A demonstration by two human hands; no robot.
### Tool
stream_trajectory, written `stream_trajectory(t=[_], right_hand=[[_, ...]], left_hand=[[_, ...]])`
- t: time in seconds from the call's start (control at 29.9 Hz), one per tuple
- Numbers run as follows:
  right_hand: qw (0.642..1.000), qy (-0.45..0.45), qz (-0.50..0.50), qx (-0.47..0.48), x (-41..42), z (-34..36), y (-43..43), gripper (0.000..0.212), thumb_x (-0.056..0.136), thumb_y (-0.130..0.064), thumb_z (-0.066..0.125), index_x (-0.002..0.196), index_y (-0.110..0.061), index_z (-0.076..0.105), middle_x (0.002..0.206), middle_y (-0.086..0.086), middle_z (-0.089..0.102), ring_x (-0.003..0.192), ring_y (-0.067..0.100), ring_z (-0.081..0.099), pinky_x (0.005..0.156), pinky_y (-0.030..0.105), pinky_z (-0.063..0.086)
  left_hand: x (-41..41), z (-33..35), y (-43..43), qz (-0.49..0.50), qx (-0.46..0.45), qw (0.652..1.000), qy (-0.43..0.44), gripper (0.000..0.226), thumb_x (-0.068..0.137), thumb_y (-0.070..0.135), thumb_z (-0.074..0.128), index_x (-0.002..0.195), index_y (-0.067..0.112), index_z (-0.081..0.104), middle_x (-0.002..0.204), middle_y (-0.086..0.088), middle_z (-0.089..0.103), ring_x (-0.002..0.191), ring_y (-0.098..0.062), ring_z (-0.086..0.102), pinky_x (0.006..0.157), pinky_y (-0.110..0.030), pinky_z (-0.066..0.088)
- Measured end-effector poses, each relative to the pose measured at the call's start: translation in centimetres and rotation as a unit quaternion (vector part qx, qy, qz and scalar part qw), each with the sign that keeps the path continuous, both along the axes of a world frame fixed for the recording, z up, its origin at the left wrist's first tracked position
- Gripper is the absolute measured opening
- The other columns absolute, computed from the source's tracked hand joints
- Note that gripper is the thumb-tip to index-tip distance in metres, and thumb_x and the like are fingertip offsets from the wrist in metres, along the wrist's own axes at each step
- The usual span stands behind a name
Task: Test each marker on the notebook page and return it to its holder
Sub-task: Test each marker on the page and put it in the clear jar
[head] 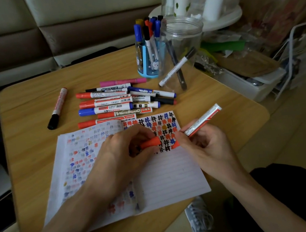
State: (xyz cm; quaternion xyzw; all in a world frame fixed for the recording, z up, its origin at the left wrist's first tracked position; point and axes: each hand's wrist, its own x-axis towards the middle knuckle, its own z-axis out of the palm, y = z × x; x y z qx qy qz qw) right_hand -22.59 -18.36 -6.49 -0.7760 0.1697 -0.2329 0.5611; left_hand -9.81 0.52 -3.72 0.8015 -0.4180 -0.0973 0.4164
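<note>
An open lined notebook (168, 176) lies on the wooden table, its right page covered at the top with red, blue and black hash marks. My right hand (207, 147) grips an uncapped red marker (203, 121), tip down on the page. My left hand (119, 159) holds the marker's red cap (150, 142) over the notebook, just left of the tip. A heap of several markers (119, 102) lies beyond the notebook. A blue holder (146, 58) stands full of markers, and a clear jar (181, 53) beside it holds two.
A lone red marker with a black cap (58, 109) lies at the left of the table (36, 150). A pink marker (122, 82) rests by the blue holder. White bins and clutter (259, 74) crowd the right edge. A sofa stands behind, and a shoe (200, 220) shows below the table.
</note>
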Motion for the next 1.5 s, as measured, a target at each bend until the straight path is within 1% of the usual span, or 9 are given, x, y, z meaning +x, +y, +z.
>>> stream_trajectory(t=[0.13, 0.3, 0.47, 0.73, 0.97, 1.1, 1.24, 1.4, 1.5], right_hand=[[1.000, 0.000, -0.013, 0.003, 0.0, 0.0, -0.1, 0.004, 0.094, -0.018, 0.074, 0.092, -0.019, 0.071, 0.081, 0.004, 0.073, 0.073, 0.023, 0.069, 0.059, 0.025, 0.054], [0.999, -0.009, -0.025, 0.029, 0.1, 0.1, -0.2, 0.006, 0.093, -0.020, 0.075, 0.096, -0.016, 0.073, 0.087, 0.006, 0.076, 0.085, 0.032, 0.073, 0.073, 0.046, 0.061], [1.000, 0.013, -0.003, -0.003, 0.2, -0.1, -0.3, 0.002, 0.095, -0.022, 0.074, 0.095, -0.020, 0.073, 0.085, 0.003, 0.074, 0.080, 0.027, 0.069, 0.065, 0.038, 0.057], [0.999, 0.001, -0.028, 0.030, 0.2, 0.3, -0.2, 0.005, 0.094, -0.022, 0.074, 0.096, -0.018, 0.073, 0.086, 0.005, 0.075, 0.083, 0.028, 0.073, 0.073, 0.047, 0.061], [0.999, 0.040, -0.010, 0.000, 0.1, 0.4, -0.2, 0.006, 0.095, -0.025, 0.073, 0.091, -0.022, 0.070, 0.078, -0.001, 0.070, 0.070, 0.009, 0.063, 0.060, 0.021, 0.049], [0.997, 0.039, -0.037, 0.046, 0.2, 1.2, 0.1, 0.004, 0.094, -0.021, 0.074, 0.093, -0.018, 0.071, 0.083, 0.003, 0.075, 0.079, 0.015, 0.072, 0.064, 0.023, 0.057], [0.986, 0.017, -0.036, 0.159, 0.3, 2.4, 0.2, 0.011, 0.094, -0.017, 0.073, 0.103, -0.011, 0.071, 0.075, -0.007, 0.074, 0.070, 0.003, 0.069, 0.064, 0.017, 0.053], [0.982, -0.014, 0.009, 0.186, 0.6, 3.8, 1.3, 0.008, 0.093, -0.014, 0.072, 0.099, -0.010, 0.071, 0.079, 0.012, 0.068, 0.069, 0.018, 0.062, 0.064, 0.018, 0.054], [0.982, -0.032, 0.023, 0.184, 0.7, 4.2, 1.6, 0.011, 0.092, -0.015, 0.071, 0.100, -0.007, 0.070, 0.080, 0.012, 0.069, 0.070, 0.020, 0.061, 0.063, 0.018, 0.053]], left_hand=[[0.0, 0.0, 0.1, -0.002, 0.001, 1.000, -0.004, 0.023, 0.087, 0.038, 0.073, 0.109, 0.035, 0.068, 0.101, 0.027, 0.069, 0.097, 0.007, 0.065, 0.082, -0.015, 0.054], [0.1, -0.1, 0.1, 0.001, -0.001, 1.000, -0.006, 0.022, 0.087, 0.037, 0.074, 0.108, 0.035, 0.068, 0.099, 0.027, 0.069, 0.097, 0.007, 0.065, 0.082, -0.016, 0.055], [0.0, -0.1, 0.0, 0.000, -0.002, 1.000, -0.012, 0.023, 0.087, 0.036, 0.074, 0.109, 0.033, 0.069, 0.100, 0.026, 0.069, 0.097, 0.009, 0.065, 0.082, -0.016, 0.054], [0.0, -0.1, 0.0, -0.003, 0.000, 1.000, -0.017, 0.023, 0.087, 0.037, 0.073, 0.110, 0.034, 0.069, 0.101, 0.027, 0.068, 0.099, 0.008, 0.065, 0.084, -0.014, 0.054], [-0.1, -0.1, 0.0, -0.003, 0.005, 1.000, -0.026, 0.022, 0.088, 0.038, 0.072, 0.110, 0.034, 0.069, 0.101, 0.027, 0.068, 0.098, 0.008, 0.064, 0.081, -0.009, 0.051], [-0.2, 0.1, 0.0, -0.004, 0.011, 0.999, -0.030, 0.024, 0.088, 0.045, 0.068, 0.111, 0.037, 0.069, 0.099, 0.033, 0.064, 0.100, 0.012, 0.061, 0.081, -0.006, 0.048], [-0.1, 0.2, 0.0, -0.008, 0.009, 0.999, -0.034, 0.028, 0.088, 0.049, 0.067, 0.112, 0.037, 0.072, 0.098, 0.036, 0.064, 0.098, 0.013, 0.062, 0.080, -0.004, 0.047], [-0.1, 0.3, -0.1, -0.013, -0.023, 1.000, 0.002, 0.031, 0.083, 0.051, 0.069, 0.109, 0.036, 0.074, 0.100, 0.026, 0.072, 0.096, 0.007, 0.067, 0.082, -0.012, 0.053], [-0.2, 0.6, -0.2, -0.012, -0.060, 0.997, 0.051, 0.037, 0.079, 0.051, 0.068, 0.108, 0.030, 0.075, 0.100, 0.022, 0.074, 0.095, 0.007, 0.069, 0.082, -0.011, 0.054]])
